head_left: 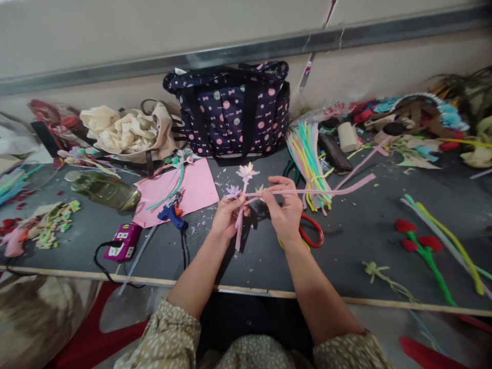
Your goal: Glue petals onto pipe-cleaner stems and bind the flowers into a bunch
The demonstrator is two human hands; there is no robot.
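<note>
My left hand [227, 215] pinches the pink stem of a small pipe-cleaner flower sprig [245, 180]. Its pale peach bloom [248, 170] points away from me, and a lilac bloom [232, 191] shows just above my left fingers. A small yellowish bloom [260, 191] sits between my two hands. My right hand [285, 207] has its thumb and fingers closed on a long pink pipe cleaner [353, 185], which crosses the sprig and stretches out to the right. Orange-red scissor handles [318, 236] lie beside my right wrist, partly covered by it.
A blue glue gun [172, 215] rests by a pink sheet [207, 179]. Left of them are a bottle [103, 190] and a purple power strip [126, 241]. A dotted bag [234, 115] and bundled pipe cleaners [307, 159] stand behind; red pipe-cleaner flowers [405, 225] lie right.
</note>
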